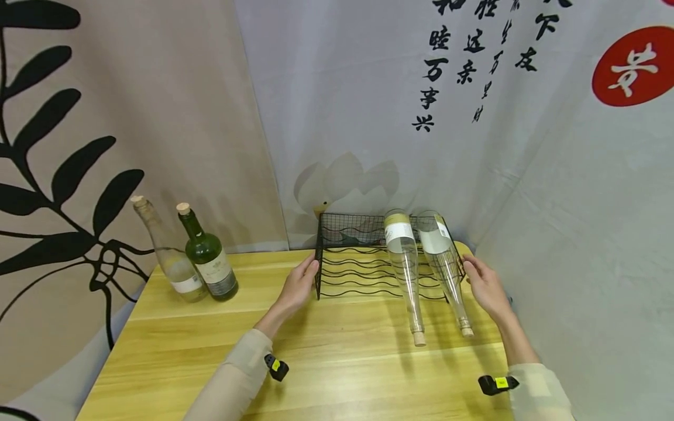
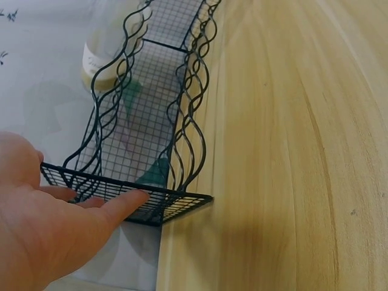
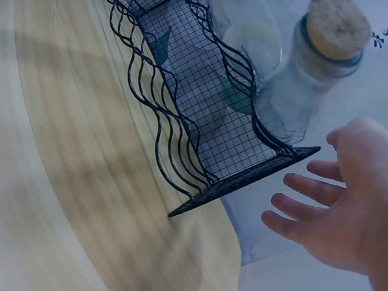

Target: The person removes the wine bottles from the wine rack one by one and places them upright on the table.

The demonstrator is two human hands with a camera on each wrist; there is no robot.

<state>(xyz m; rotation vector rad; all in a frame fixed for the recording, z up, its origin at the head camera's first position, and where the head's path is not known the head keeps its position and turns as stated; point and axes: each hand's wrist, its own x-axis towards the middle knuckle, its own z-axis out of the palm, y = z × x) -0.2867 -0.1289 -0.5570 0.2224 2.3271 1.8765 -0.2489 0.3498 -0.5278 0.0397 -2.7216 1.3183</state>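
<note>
A black wire bottle rack (image 1: 358, 278) with wavy rails and mesh panels stands at the back of the wooden table. Two clear glass bottles lie on its right half with corked necks toward me: one bottle (image 1: 404, 263) with a white and gold label, another bottle (image 1: 444, 266) farther right. My left hand (image 1: 299, 285) touches the rack's left end, its thumb (image 2: 124, 206) along the mesh end panel. Beside the right end, my right hand (image 1: 487, 286) has its fingers spread; in the right wrist view these fingers (image 3: 303, 209) are apart from the end panel.
At the table's back left stand a clear corked bottle (image 1: 176, 263) and a green corked bottle (image 1: 207, 254), close together. A printed cloth (image 1: 347, 105) hangs right behind the rack, and another side of cloth (image 1: 579, 234) borders the table on the right.
</note>
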